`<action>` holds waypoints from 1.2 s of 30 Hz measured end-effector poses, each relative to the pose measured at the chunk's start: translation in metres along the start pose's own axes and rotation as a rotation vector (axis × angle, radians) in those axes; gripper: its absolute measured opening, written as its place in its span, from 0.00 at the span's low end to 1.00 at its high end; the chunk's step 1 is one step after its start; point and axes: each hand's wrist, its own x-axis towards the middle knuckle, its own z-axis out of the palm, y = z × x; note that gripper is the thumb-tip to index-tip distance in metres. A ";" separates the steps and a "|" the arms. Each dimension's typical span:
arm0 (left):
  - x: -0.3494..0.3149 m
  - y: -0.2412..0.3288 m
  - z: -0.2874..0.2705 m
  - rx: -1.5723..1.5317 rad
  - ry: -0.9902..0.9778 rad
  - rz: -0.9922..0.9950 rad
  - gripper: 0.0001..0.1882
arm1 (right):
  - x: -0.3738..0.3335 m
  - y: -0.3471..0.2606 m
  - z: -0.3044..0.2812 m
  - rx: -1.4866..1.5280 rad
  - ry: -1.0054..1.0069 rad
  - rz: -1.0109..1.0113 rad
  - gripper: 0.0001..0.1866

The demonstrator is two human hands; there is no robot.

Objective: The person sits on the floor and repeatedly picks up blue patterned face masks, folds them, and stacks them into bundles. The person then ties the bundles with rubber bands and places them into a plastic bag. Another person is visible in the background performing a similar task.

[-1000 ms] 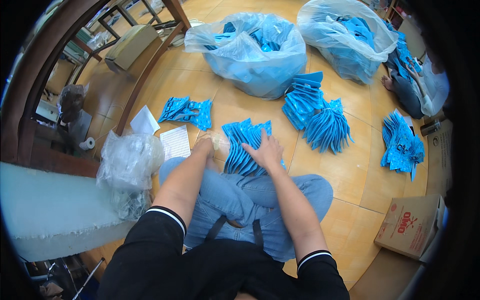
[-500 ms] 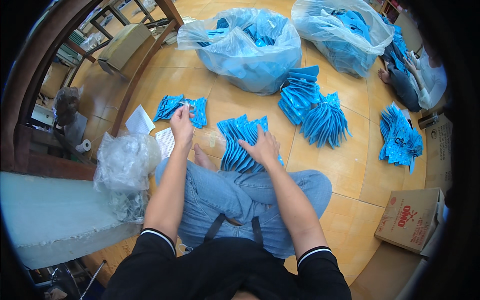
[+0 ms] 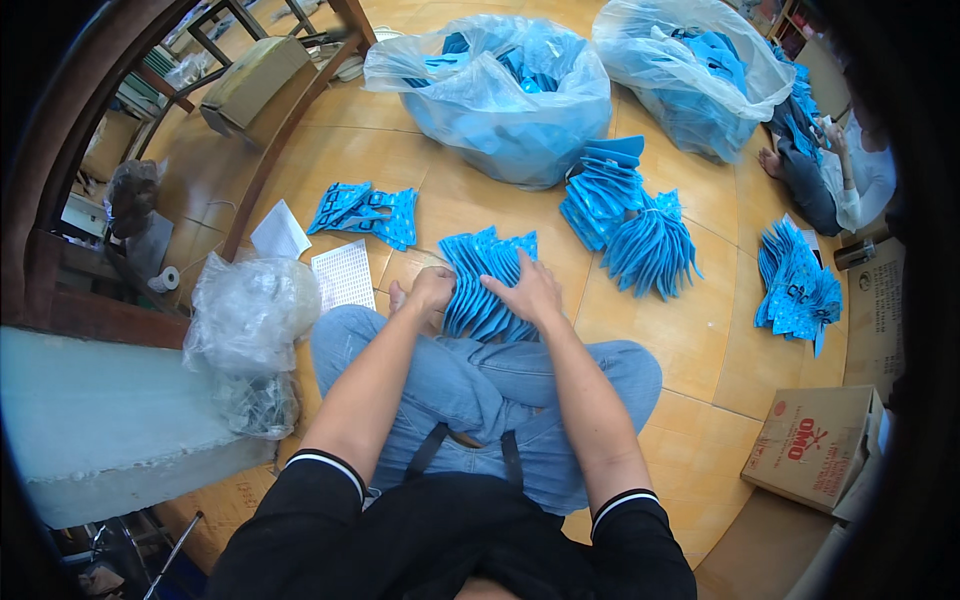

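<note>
A fanned bundle of flat blue printed pieces point(image 3: 480, 275) lies on the floor before my crossed legs. My right hand point(image 3: 532, 293) grips its right side, thumb on top of the layers and fingers along the far edge. Against the bundle's left edge is my left hand point(image 3: 433, 289), its fingers curled closed; what they pinch, if anything, is hidden. Beyond it, a smaller flat pile of blue pieces with dark print point(image 3: 364, 214) lies untouched by either hand.
Blue bundles point(image 3: 652, 243) lie to the right, below two clear bags of blue pieces point(image 3: 505, 120) point(image 3: 700, 90). Another bundle point(image 3: 797, 285) lies farther right, near a seated person point(image 3: 850, 180) and a cardboard box point(image 3: 815, 445). Printed sheets point(image 3: 343, 275) and crumpled plastic point(image 3: 250, 315) are at left.
My left hand has left the small blue pile and come nearer and rightward to the fanned bundle's left edge. My right hand stays on the bundle. The seated person's hand has shifted.
</note>
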 end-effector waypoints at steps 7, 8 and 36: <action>0.029 -0.015 0.017 -0.549 -0.361 -0.270 0.11 | 0.032 0.040 -0.013 0.390 -0.191 0.211 0.42; 0.032 -0.013 0.017 -0.543 -0.414 -0.211 0.11 | 0.034 0.041 -0.013 0.419 -0.221 0.213 0.41; -0.013 0.056 0.028 -0.938 -0.434 0.018 0.25 | 0.041 0.041 -0.012 1.155 -0.786 0.408 0.34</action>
